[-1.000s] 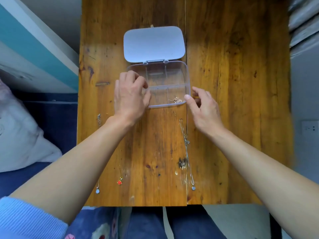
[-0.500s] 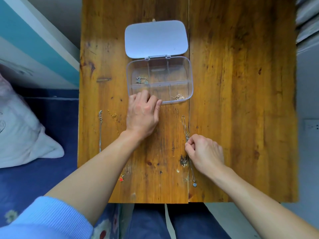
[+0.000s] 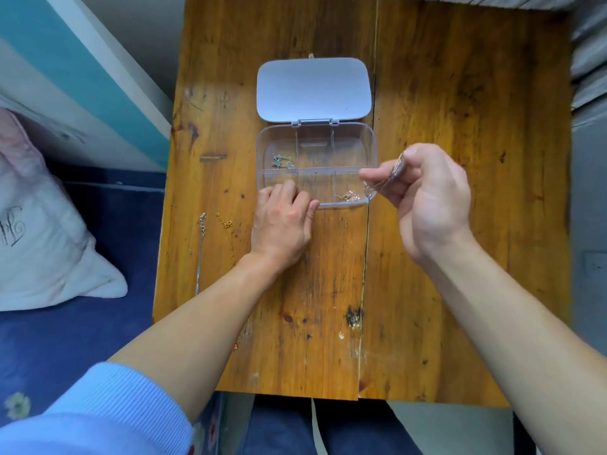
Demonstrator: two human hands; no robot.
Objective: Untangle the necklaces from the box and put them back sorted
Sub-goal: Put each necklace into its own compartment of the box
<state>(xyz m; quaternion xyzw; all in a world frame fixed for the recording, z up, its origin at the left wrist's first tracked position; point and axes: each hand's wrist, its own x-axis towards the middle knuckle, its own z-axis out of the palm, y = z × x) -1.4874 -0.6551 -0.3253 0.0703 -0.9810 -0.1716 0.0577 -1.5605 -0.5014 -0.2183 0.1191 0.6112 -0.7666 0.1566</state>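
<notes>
— Since the earlier frame, the right hand (image 3: 427,195) has lifted from the counter (image 3: 460,257) and now pinches a thin silver necklace (image 3: 382,182) beside the right edge of the clear box (image 3: 317,139).

— And the left hand (image 3: 282,224)?

— It lies curled at the near left corner of the box and seems to steady it, not gripping anything I can see.

— How to lower the necklace well?

— I think: choose a free compartment, away from the gold chain (image 3: 348,195) at the near right and the silver piece (image 3: 282,161) at the far left. Let it coil down slowly. Two more chains (image 3: 215,244) wait at the left.

Bare table (image 3: 460,159) right of the box (image 3: 372,142); left, two necklaces (image 3: 216,238) lie in the way.
</notes>
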